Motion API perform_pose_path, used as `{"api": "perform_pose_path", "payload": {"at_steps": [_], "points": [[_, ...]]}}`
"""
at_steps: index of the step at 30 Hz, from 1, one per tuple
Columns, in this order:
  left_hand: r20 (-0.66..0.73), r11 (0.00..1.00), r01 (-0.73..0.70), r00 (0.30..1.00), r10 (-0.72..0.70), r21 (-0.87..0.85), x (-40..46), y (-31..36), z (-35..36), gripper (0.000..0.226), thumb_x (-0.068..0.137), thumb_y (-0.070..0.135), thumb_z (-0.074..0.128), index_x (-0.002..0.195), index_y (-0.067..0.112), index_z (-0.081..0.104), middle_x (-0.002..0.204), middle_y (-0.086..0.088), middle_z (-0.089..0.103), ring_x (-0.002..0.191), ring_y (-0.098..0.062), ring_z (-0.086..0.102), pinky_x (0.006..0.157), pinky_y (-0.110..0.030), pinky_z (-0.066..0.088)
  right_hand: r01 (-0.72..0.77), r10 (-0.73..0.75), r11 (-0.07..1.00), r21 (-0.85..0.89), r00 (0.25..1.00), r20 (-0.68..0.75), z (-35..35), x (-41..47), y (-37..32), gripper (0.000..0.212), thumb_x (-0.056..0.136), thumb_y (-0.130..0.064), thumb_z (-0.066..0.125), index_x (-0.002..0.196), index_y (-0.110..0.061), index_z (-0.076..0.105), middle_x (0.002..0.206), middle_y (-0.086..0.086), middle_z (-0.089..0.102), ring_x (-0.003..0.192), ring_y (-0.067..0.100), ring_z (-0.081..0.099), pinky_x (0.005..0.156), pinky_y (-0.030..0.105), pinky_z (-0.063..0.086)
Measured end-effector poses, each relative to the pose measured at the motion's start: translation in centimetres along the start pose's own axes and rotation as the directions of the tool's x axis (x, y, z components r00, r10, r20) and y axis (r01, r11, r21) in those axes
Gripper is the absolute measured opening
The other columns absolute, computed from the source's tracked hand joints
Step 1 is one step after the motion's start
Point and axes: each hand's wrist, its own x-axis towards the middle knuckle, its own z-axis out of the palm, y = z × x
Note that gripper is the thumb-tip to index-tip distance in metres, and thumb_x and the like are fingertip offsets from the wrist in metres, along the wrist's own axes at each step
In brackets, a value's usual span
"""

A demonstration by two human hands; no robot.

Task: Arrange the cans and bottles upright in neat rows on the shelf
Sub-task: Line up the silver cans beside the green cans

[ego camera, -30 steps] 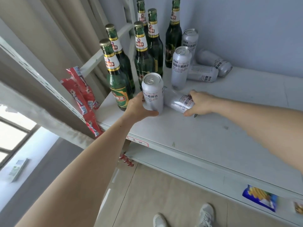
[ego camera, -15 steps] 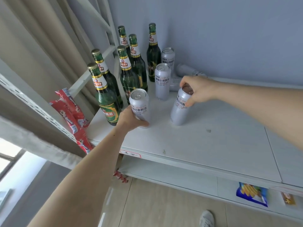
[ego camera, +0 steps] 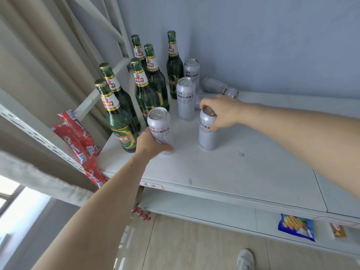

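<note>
Our left hand grips low, fingers curled round front. Our right hand pinches from above, thumb nearside.

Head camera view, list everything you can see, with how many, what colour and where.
Beer bottles: six, green, upright, shelf's left rear.
Upright cans: four, silver; two at rear, two in front, held.
Fallen cans: at least two, silver, by the wall.
Shelf: one, white.
Snack packets: several, red, hanging left.
Snack bag: one, blue, lower shelf.
Shoe: one, grey, floor.
Left hand: grips front-left can.
Right hand: fingers hold front-right can by its top.
</note>
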Motion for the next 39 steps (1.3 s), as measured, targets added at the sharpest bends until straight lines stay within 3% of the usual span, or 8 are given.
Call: {"api": "perform_pose_path", "payload": {"at_steps": [4, 9, 12, 15, 18, 23, 30, 39], "points": [[0.003, 1.000, 0.007, 1.000, -0.007, -0.002, -0.3, 0.4, 0.1, 0.064, 0.049, 0.023, 0.092, 0.103, 0.021, 0.058, 0.097, 0.001, 0.067, 0.093, -0.020, 0.061, 0.074, -0.028, 0.050, -0.022, 0.023, 0.999, 0.042, 1.000, -0.010, 0.4, 0.3, 0.1, 0.057, 0.071, -0.043, 0.078, 0.116, -0.026, 0.046, 0.101, 0.000, 0.055, 0.092, 0.026, 0.053, 0.072, 0.035, 0.048], [0.041, 0.996, -0.014, 0.999, 0.011, 0.088, -0.6, 1.9, 0.1, 0.070, 0.047, 0.029, 0.090, 0.107, 0.024, 0.056, 0.097, 0.003, 0.066, 0.094, -0.021, 0.062, 0.083, -0.036, 0.056, -0.095, 0.095, 0.992, 0.077, 0.995, 0.004, -0.8, -0.3, 0.3, 0.058, 0.073, -0.036, 0.078, 0.119, -0.016, 0.049, 0.108, 0.001, 0.056, 0.094, 0.024, 0.051, 0.068, 0.029, 0.041], [0.057, 0.993, -0.026, 0.998, 0.019, 0.118, -1.0, 3.2, 0.6, 0.071, 0.041, 0.036, 0.086, 0.105, 0.028, 0.056, 0.092, 0.007, 0.066, 0.091, -0.019, 0.063, 0.081, -0.038, 0.057, -0.153, 0.151, 0.984, 0.089, 0.988, 0.032, -1.6, -1.4, 1.2, 0.055, 0.075, -0.034, 0.077, 0.118, -0.013, 0.052, 0.111, 0.005, 0.058, 0.096, 0.025, 0.055, 0.071, 0.031, 0.045], [0.090, 0.988, -0.047, 0.995, 0.034, 0.144, -1.4, 4.6, 1.3, 0.067, 0.038, 0.038, 0.083, 0.099, 0.029, 0.057, 0.088, 0.009, 0.066, 0.087, -0.016, 0.064, 0.077, -0.036, 0.059, -0.190, 0.187, 0.976, 0.102, 0.981, 0.042, -2.6, -3.0, 2.6, 0.048, 0.075, -0.033, 0.076, 0.111, -0.012, 0.053, 0.107, 0.005, 0.057, 0.091, 0.025, 0.055, 0.063, 0.029, 0.041], [0.127, 0.982, -0.082, 0.990, 0.061, 0.171, -1.6, 6.4, 2.5, 0.064, 0.039, 0.037, 0.084, 0.098, 0.026, 0.060, 0.086, 0.007, 0.067, 0.086, -0.017, 0.065, 0.075, -0.035, 0.059, -0.233, 0.233, 0.966, 0.108, 0.972, 0.020, -3.8, -5.1, 4.5, 0.043, 0.076, -0.032, 0.076, 0.107, -0.012, 0.054, 0.102, 0.004, 0.058, 0.089, 0.025, 0.056, 0.057, 0.026, 0.039], [0.197, 0.977, -0.156, 0.972, 0.125, 0.149, -1.9, 10.5, 5.7, 0.060, 0.041, 0.032, 0.086, 0.093, 0.026, 0.059, 0.086, 0.007, 0.067, 0.086, -0.017, 0.064, 0.077, -0.035, 0.058, -0.326, 0.335, 0.929, 0.175, 0.942, -0.022, -5.0, -9.7, 9.1, 0.048, 0.073, -0.033, 0.077, 0.111, -0.016, 0.054, 0.110, 0.003, 0.058, 0.097, 0.026, 0.058, 0.071, 0.032, 0.049], [0.328, 0.938, -0.308, 0.913, 0.243, 0.162, -4.3, 19.1, 13.2, 0.065, 0.028, 0.041, 0.076, 0.090, 0.030, 0.059, 0.085, 0.009, 0.069, 0.086, -0.014, 0.065, 0.077, -0.038, 0.059, -0.466, 0.487, 0.858, 0.216, 0.872, -0.056, -6.7, -18.6, 16.9, 0.044, 0.075, -0.029, 0.075, 0.111, -0.018, 0.052, 0.108, 0.001, 0.053, 0.090, 0.023, 0.053, 0.054, 0.024, 0.037], [0.393, 0.909, -0.409, 0.852, 0.346, 0.086, -10.7, 30.2, 25.2, 0.069, 0.035, 0.043, 0.078, 0.099, 0.031, 0.054, 0.090, 0.011, 0.065, 0.093, -0.017, 0.062, 0.078, -0.037, 0.058, -0.588, 0.603, 0.795, 0.152, 0.793, -0.090, -8.8, -29.7, 29.5, 0.052, 0.074, -0.032, 0.077, 0.117, -0.017, 0.053, 0.111, 0.003, 0.057, 0.099, 0.025, 0.056, 0.076, 0.032, 0.048]]}}
